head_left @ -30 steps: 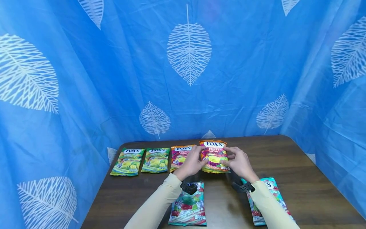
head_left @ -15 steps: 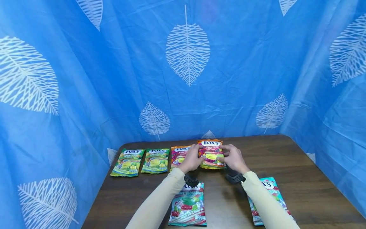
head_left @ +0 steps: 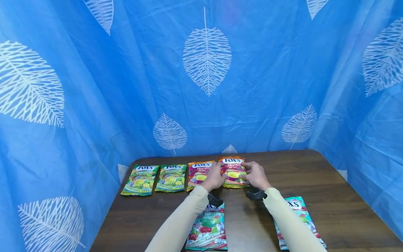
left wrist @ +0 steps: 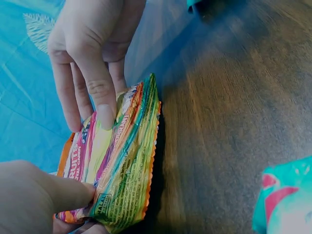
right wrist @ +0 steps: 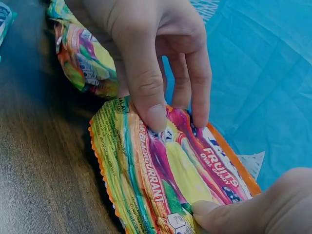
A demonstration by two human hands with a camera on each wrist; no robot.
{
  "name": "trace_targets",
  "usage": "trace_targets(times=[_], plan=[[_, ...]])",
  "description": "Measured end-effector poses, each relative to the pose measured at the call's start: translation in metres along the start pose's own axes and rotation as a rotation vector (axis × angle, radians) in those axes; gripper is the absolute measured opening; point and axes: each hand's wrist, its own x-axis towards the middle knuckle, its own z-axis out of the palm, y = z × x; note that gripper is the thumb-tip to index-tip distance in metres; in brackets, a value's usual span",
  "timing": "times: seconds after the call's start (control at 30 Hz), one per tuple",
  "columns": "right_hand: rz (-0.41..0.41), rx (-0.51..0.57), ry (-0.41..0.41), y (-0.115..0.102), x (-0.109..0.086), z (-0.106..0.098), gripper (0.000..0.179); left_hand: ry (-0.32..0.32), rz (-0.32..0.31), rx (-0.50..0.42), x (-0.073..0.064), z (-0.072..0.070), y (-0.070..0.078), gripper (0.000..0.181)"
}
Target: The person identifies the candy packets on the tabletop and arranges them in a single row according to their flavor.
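A purple and orange bag of FOX'S Fruits oval candy (head_left: 233, 171) lies close over the back of the table between both hands. My left hand (head_left: 214, 176) pinches its left side, with the thumb (left wrist: 73, 192) on the printed front. My right hand (head_left: 256, 175) pinches the opposite side, thumb (right wrist: 207, 214) on top and the other fingers at the far edge. Left of it, partly behind my left hand, a second Fruits candy bag (head_left: 199, 171) lies flat. The lower edge of the held bag shows green-yellow print in both wrist views.
Two green Spring Tea candy bags (head_left: 145, 178) continue the row leftward on the brown wooden table (head_left: 315, 175). Below my forearms are two teal Blossom candy bags, one at centre (head_left: 207, 231) and one at right (head_left: 302, 213). A blue leaf-print curtain (head_left: 252, 87) hangs behind.
Both hands have shifted the held Fruits bag slightly left, beside the other Fruits bag, and it has sunk toward the table. The other bags have stayed put.
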Motion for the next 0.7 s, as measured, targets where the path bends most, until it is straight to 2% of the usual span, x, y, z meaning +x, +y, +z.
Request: trace_targets(times=[0.1, 0.2, 0.3, 0.5, 0.7], plan=[[0.001, -0.002, 0.006, 0.001, 0.001, 0.0, 0.054, 0.008, -0.004, 0.001, -0.001, 0.0, 0.004, 0.049], [0.009, 0.0, -0.001, 0.001, 0.001, 0.0, 0.054, -0.012, -0.049, -0.018, -0.003, -0.002, 0.011, 0.052], [0.015, -0.008, -0.006, 0.001, 0.001, 0.001, 0.054, -0.017, -0.071, -0.008, -0.001, 0.001, 0.009, 0.054], [0.006, -0.009, -0.002, 0.001, 0.002, 0.002, 0.054, 0.0, -0.074, 0.002, 0.001, 0.002, 0.009, 0.053], [0.01, -0.019, 0.003, 0.002, 0.0, 0.003, 0.053, -0.003, -0.113, -0.001, 0.002, 0.006, 0.009, 0.055]])
